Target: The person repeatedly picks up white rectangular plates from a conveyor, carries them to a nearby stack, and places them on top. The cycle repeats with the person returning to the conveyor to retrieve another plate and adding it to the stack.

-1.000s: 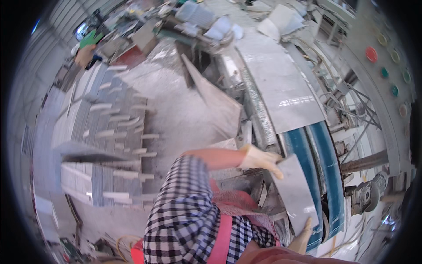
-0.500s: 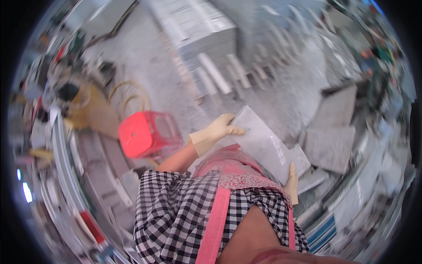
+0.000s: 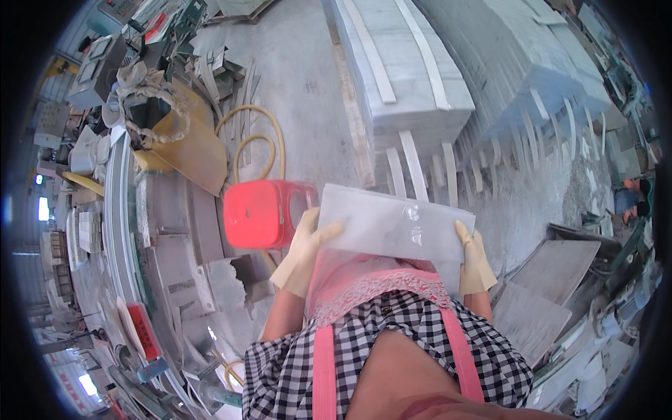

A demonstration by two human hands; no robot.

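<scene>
In front of my waist I carry a pale grey-white stone slab [image 3: 381,227], its wet-looking surface reflecting light. A second edge showing at its right end suggests more than one layer. My left hand [image 3: 304,245], in a cream rubber glove, grips the slab's left end with the thumb on top. The right end is held by my right hand [image 3: 474,260], gloved the same way, thumb at the edge. Fingers of both hands are hidden beneath. The slab lies close against my pink apron [image 3: 371,283].
A red plastic stool [image 3: 259,213] stands left of the slab, near a yellow hose [image 3: 273,133] on the floor. Ahead are stacks of marble slabs [image 3: 402,63] with white strips sticking out. Grey boards [image 3: 535,315] lie at right; a long machine bed [image 3: 126,224] runs along the left.
My body has turned rightward, so the stool and slab stacks sit differently in view. The slab has swung from slanted to nearly level across my front; both hands still hold it.
</scene>
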